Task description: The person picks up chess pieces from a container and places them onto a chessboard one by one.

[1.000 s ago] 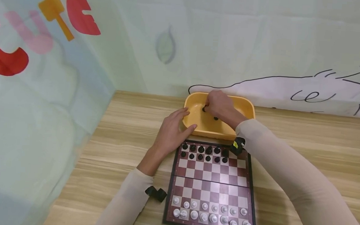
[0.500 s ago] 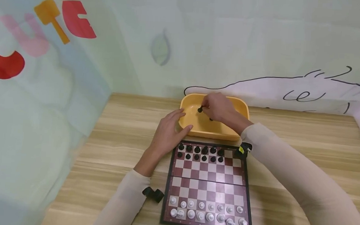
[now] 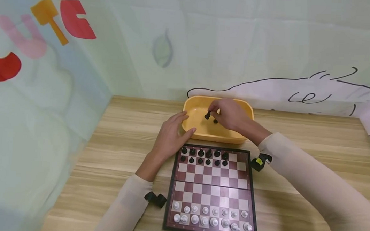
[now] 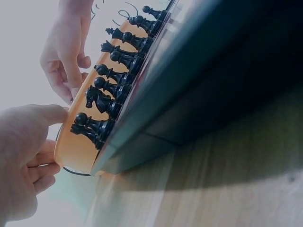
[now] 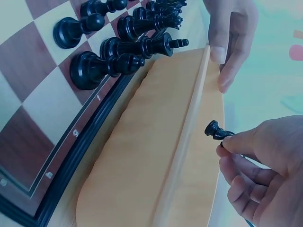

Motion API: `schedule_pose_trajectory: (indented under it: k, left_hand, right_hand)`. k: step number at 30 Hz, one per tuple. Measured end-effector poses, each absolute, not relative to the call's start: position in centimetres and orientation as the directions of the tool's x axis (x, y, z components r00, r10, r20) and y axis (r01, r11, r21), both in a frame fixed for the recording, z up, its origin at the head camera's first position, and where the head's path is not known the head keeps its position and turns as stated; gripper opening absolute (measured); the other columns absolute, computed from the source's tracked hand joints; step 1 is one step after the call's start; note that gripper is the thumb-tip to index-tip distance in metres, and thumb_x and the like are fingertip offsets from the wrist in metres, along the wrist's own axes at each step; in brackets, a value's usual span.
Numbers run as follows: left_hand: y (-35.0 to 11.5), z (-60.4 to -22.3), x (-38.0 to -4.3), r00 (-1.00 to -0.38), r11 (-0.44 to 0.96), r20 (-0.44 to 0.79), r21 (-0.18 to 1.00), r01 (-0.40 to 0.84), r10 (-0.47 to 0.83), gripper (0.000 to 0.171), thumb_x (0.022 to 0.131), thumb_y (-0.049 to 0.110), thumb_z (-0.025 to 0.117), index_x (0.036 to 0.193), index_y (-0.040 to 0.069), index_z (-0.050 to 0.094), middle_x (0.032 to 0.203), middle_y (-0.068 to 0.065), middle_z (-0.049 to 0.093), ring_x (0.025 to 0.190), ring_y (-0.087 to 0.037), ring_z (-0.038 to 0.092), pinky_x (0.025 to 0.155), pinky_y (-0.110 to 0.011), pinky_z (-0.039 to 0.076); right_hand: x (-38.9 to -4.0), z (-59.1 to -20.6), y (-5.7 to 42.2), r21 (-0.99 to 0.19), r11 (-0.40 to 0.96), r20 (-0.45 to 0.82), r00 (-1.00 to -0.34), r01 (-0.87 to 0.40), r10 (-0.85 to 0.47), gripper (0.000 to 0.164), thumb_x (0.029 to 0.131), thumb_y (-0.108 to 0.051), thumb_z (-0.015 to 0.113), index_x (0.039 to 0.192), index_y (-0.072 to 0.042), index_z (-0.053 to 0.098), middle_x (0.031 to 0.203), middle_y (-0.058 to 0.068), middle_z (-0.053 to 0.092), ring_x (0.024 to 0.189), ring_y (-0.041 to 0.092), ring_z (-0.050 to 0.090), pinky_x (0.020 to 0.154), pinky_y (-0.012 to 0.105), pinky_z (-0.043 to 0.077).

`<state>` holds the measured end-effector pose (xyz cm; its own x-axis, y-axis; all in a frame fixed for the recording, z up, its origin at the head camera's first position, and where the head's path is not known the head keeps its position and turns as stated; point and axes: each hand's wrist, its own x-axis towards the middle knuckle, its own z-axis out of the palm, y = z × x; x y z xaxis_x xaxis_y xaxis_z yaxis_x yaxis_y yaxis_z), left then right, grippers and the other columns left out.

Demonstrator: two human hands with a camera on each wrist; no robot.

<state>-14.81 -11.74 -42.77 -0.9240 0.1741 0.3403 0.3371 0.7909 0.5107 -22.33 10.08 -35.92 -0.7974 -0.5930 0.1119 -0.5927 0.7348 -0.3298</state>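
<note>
My right hand (image 3: 230,114) pinches a black chess piece (image 3: 207,115) between thumb and fingers, above the inside of a yellow plastic bin (image 3: 213,138). In the right wrist view the held piece (image 5: 216,130) shows its round base; its top is hidden by the fingers. Another small black piece (image 3: 215,121) lies in the bin, just below the right hand. At the bin's left front corner my left hand (image 3: 171,132) holds the rim, thumb on the front edge and fingers on the left side. In front of the bin lies a magnetic chessboard (image 3: 210,190).
Two rows of black pieces (image 3: 200,153) stand on the board's far side, with bare squares at their right end. White pieces (image 3: 204,221) fill two rows on the near side. A wood-grain table (image 3: 114,153) carries everything, and a printed cloth wall (image 3: 222,54) stands behind.
My right hand has lifted the black piece from the bin floor and drawn back slightly toward the board, its wrist moving right. My left hand keeps its place on the bin.
</note>
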Motion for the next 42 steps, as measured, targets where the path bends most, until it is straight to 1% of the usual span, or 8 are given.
schedule_pose_trajectory:
  k: [5,10,12,15,24,30,36,42]
  left_hand:
    - [-11.8,-42.9,-14.7,-0.925,0.793,0.34,0.511,0.332,0.169,0.06,0.089,0.053,0.054,0.129,0.008,0.055,0.144,-0.002,0.043,0.132,-0.015,0.032,0.107,-0.037,0.025]
    - [-11.7,-42.8,-14.9,-0.924,0.791,0.346,0.513,0.333,0.165,0.06,0.089,0.053,0.055,0.129,0.008,0.055,0.144,-0.002,0.043,0.132,-0.014,0.032,0.107,-0.037,0.025]
    - [-11.7,-42.8,-14.9,-0.923,0.791,0.348,0.511,0.335,0.165,0.06,0.089,0.053,0.054,0.129,0.009,0.055,0.144,-0.002,0.043,0.132,-0.014,0.032,0.107,-0.037,0.025]
    - [-11.7,-42.8,-15.0,-0.922,0.791,0.349,0.511,0.337,0.167,0.059,0.09,0.053,0.055,0.129,0.009,0.055,0.144,-0.002,0.043,0.132,-0.015,0.032,0.107,-0.038,0.025]
    - [-11.8,-42.7,-15.0,-0.929,0.792,0.335,0.518,0.323,0.16,0.059,0.09,0.052,0.054,0.129,0.008,0.054,0.145,-0.003,0.042,0.132,-0.015,0.031,0.107,-0.038,0.024]
    - [-11.8,-42.7,-15.2,-0.927,0.792,0.34,0.516,0.327,0.161,0.06,0.09,0.053,0.054,0.129,0.008,0.054,0.144,-0.003,0.042,0.132,-0.016,0.032,0.107,-0.038,0.025]
    - [-11.8,-42.8,-15.2,-0.924,0.788,0.341,0.516,0.336,0.171,0.06,0.09,0.052,0.055,0.129,0.007,0.055,0.144,-0.004,0.043,0.132,-0.016,0.032,0.107,-0.039,0.025]
    - [-11.8,-42.8,-15.0,-0.929,0.793,0.331,0.514,0.327,0.169,0.061,0.09,0.053,0.054,0.13,0.007,0.054,0.145,-0.003,0.042,0.132,-0.015,0.031,0.107,-0.039,0.024]
  right_hand:
    - [-22.1,-35.8,10.9,-0.327,0.728,0.132,-0.792,-0.603,-0.596,0.018,0.09,-0.019,0.062,0.104,-0.012,0.069,0.095,-0.002,0.068,0.088,0.011,0.06,0.076,0.032,0.049]
    - [-21.5,-35.4,11.7,-0.313,0.733,0.161,-0.794,-0.605,-0.587,0.018,0.089,-0.024,0.062,0.104,-0.017,0.07,0.094,-0.005,0.068,0.074,0.008,0.059,0.066,0.029,0.048]
    - [-21.3,-35.2,12.0,-0.317,0.73,0.176,-0.793,-0.606,-0.583,0.018,0.089,-0.024,0.063,0.104,-0.018,0.071,0.093,-0.007,0.068,0.067,0.006,0.056,0.062,0.028,0.047]
    - [-20.9,-35.1,12.5,-0.328,0.719,0.194,-0.788,-0.613,-0.584,0.018,0.088,-0.024,0.064,0.104,-0.019,0.071,0.093,-0.008,0.068,0.064,0.007,0.054,0.059,0.028,0.045]
    - [-19.7,-34.9,13.7,-0.331,0.67,0.295,-0.747,-0.665,-0.595,0.019,0.087,-0.022,0.065,0.104,-0.017,0.071,0.092,-0.008,0.066,0.069,0.01,0.053,0.056,0.028,0.044]
    - [-18.6,-34.5,14.2,-0.338,0.664,0.325,-0.745,-0.667,-0.583,0.019,0.087,-0.023,0.066,0.105,-0.019,0.072,0.092,-0.008,0.064,0.072,0.012,0.053,0.054,0.028,0.044]
    - [-17.5,-34.6,14.9,-0.347,0.664,0.354,-0.748,-0.663,-0.562,0.021,0.086,-0.021,0.066,0.105,-0.022,0.072,0.089,-0.006,0.063,0.068,0.008,0.051,0.049,0.027,0.043]
    - [-16.8,-35.0,15.6,-0.338,0.667,0.37,-0.746,-0.664,-0.554,0.021,0.086,-0.023,0.066,0.106,-0.023,0.072,0.087,-0.008,0.063,0.067,0.006,0.051,0.049,0.027,0.042]
